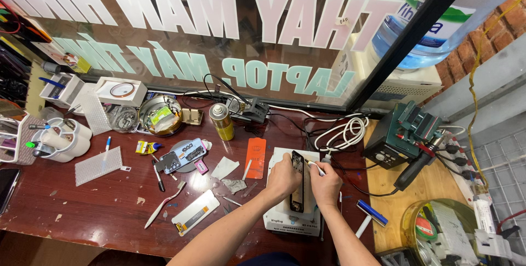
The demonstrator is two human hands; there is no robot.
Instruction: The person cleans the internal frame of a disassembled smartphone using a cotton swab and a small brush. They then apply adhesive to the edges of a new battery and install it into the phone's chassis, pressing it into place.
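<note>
Slippage is the likely risk: the black phone frame [297, 181], pinched upright by the left hand [282, 178], could be gouged by the thin white tool [316, 167] gripped in the right hand [325, 185] near the counter's [98, 206] front edge.

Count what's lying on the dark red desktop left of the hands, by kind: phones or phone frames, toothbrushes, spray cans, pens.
Phone parts: 2, phone back, white phone
Toothbrushes: 1, toothbrush
Spray cans: 1, gold can
Pens: 1, black pen
Total: 5
</note>
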